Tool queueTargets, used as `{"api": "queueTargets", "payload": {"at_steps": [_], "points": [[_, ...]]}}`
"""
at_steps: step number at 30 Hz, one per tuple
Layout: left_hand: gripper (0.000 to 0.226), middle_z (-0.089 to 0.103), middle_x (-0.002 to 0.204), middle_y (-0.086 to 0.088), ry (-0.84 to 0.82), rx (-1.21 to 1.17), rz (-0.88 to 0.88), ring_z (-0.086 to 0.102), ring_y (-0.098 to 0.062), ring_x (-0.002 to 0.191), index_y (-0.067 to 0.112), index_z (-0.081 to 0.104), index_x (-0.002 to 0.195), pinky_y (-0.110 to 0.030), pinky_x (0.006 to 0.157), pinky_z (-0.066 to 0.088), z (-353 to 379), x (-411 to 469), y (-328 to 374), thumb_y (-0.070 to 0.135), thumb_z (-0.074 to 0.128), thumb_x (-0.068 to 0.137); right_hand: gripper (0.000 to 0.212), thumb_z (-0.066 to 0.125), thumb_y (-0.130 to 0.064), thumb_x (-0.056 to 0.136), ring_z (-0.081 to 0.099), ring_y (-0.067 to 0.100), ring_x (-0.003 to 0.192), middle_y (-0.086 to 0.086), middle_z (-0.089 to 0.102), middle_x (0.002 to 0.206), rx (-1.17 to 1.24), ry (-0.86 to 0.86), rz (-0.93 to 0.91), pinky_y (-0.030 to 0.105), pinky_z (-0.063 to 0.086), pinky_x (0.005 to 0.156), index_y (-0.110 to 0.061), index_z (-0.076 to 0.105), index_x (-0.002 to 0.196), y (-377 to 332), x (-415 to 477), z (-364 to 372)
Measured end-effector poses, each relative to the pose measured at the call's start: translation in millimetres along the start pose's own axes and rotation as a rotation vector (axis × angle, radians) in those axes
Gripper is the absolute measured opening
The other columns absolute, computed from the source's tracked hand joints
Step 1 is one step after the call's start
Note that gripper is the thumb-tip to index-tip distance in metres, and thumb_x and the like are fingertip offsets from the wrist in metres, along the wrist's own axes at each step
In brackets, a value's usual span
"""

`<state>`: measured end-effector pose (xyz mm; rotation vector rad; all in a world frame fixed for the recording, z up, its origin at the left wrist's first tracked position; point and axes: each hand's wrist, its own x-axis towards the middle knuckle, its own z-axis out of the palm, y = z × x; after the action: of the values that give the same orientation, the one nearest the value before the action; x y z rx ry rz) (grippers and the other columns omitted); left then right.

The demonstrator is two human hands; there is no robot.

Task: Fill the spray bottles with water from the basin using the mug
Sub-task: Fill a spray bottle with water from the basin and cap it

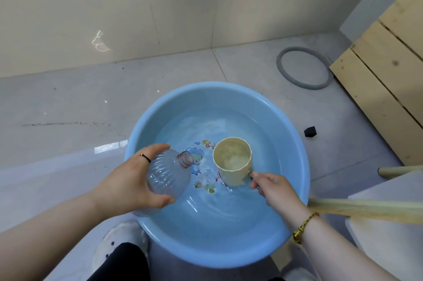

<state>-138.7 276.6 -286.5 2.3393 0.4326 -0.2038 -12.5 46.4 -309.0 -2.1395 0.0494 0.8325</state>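
Curled round the belly of a clear ribbed bottle (pixel 167 175), the left hand (pixel 130 180) holds it over the near-left part of a blue basin (pixel 206 93), thumb underneath and fingers wrapped over the top. The right hand (pixel 272 187) pinches the handle of a pale yellow mug (pixel 233 161), thumb pressed on top and fingers closed beneath. The mug stands upright near the basin's middle, brimming with water. Ripples spread round its base, and it is unclear whether the base touches the surface or hangs just clear of it.

The bottle lies tilted, its long axis running from the near-left rim toward the centre. Its open threaded neck (pixel 186 159) points up and right at the mug, which sits just beside the mouth on the right. No spray head is fitted, and the bottle looks largely empty. The pour likely turns on that narrow gap: the mug's wide rim has to tip leftward over a small opening, so spillage back into the basin seems probable.

Water covers the basin's bottom, where a cartoon print shows through. The basin rests on a glossy pale tiled floor (pixel 68 109) near a beige wall (pixel 114 6). A grey ring (pixel 313 87) lies beyond the basin's far-right edge beside slatted wooden boards (pixel 377 74), and a small black block (pixel 310 131) sits on the floor to the right. A pale wooden stick (pixel 366 208) crosses at the near right.
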Motion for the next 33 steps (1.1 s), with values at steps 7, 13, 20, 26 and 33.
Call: {"api": "queueTargets", "payload": {"at_steps": [7, 13, 20, 26, 33], "points": [[0.122, 0.032, 0.125, 0.021, 0.015, -0.013, -0.021, 0.033, 0.006, 0.111, 0.032, 0.017, 0.14, -0.002, 0.088, 0.02, 0, -5, -1, 0.064, 0.054, 0.028, 0.041, 0.049, -0.019, 0.092, 0.025, 0.005, 0.033, -0.003, 0.03, 0.046, 0.054, 0.005, -0.128, 0.014, 0.021, 0.038, -0.016, 0.052, 0.051, -14, -27, 4], [0.115, 0.036, 0.123, 0.021, 0.008, -0.005, -0.022, 0.038, 0.003, 0.112, 0.03, 0.025, 0.136, -0.005, 0.088, 0.024, 3, -3, -4, 0.064, 0.055, 0.03, 0.04, 0.05, -0.017, 0.091, 0.033, 0.005, 0.034, -0.01, 0.036, 0.03, 0.045, 0.022, -0.232, 0.013, 0.025, 0.038, -0.017, 0.054, 0.052, -29, -40, 3], [0.115, 0.034, 0.122, 0.023, 0.004, -0.036, -0.021, 0.035, 0.006, 0.111, 0.03, 0.026, 0.136, -0.004, 0.088, 0.023, 6, -1, -3, 0.064, 0.055, 0.03, 0.039, 0.052, -0.017, 0.09, 0.034, 0.006, 0.035, -0.007, 0.031, 0.029, -0.069, 0.028, -0.32, 0.015, 0.025, 0.039, -0.019, 0.053, 0.052, -33, -41, 2], [0.116, 0.032, 0.122, 0.024, -0.003, -0.029, -0.013, 0.032, 0.008, 0.111, 0.029, 0.024, 0.137, -0.002, 0.087, 0.021, 5, -1, -1, 0.064, 0.054, 0.031, 0.034, 0.05, -0.016, 0.092, 0.035, 0.008, 0.039, -0.018, 0.04, 0.029, -0.146, 0.017, -0.366, 0.015, 0.027, 0.04, 0.006, 0.06, 0.068, -38, -44, 1], [0.116, 0.033, 0.121, 0.023, -0.006, -0.017, -0.011, 0.033, 0.008, 0.11, 0.029, 0.024, 0.137, -0.001, 0.086, 0.021, 5, 0, -1, 0.065, 0.052, 0.03, 0.034, 0.052, -0.019, 0.089, 0.042, 0.001, 0.044, -0.011, 0.039, 0.035, -0.206, 0.061, -0.444, 0.013, 0.03, 0.045, 0.008, 0.061, 0.07, -37, -44, 1]]}}
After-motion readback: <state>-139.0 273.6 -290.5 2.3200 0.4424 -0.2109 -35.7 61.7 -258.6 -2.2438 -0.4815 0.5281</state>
